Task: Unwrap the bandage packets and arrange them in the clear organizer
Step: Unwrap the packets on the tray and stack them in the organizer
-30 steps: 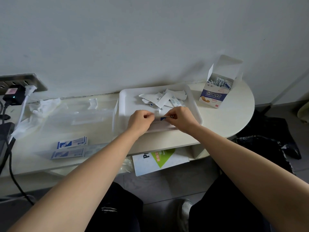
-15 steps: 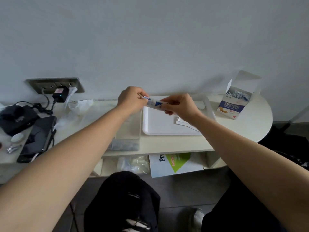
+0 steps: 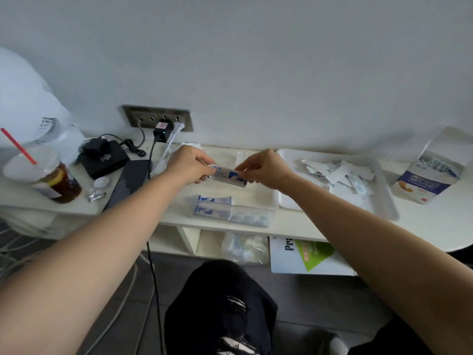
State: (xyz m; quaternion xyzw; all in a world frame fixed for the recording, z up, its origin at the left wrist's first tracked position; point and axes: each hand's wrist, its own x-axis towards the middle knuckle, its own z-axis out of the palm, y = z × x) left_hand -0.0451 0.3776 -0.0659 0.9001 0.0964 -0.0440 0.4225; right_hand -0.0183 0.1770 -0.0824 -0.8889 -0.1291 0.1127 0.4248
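Note:
A white-and-blue bandage packet (image 3: 226, 174) is held level between my left hand (image 3: 189, 165) and my right hand (image 3: 263, 167), each pinching one end above the clear organizer (image 3: 258, 194). Two more blue-printed packets (image 3: 213, 207) lie in the organizer's near compartments, with further bandages (image 3: 249, 217) to their right. The white tray (image 3: 384, 198) to the right holds several torn white wrappers (image 3: 337, 172). The open bandage box (image 3: 430, 175) stands at the far right with packets inside.
To the left are an iced drink cup with a red straw (image 3: 48, 178), a black device (image 3: 105, 157), a dark phone (image 3: 130, 180) and cables running to a wall socket (image 3: 160, 119). A shelf below holds a plastic bag (image 3: 243, 248) and a white-green booklet (image 3: 307, 254).
The view has swung left and my hands carried the packet from over the tray to above the organizer. Both hands still pinch its ends.

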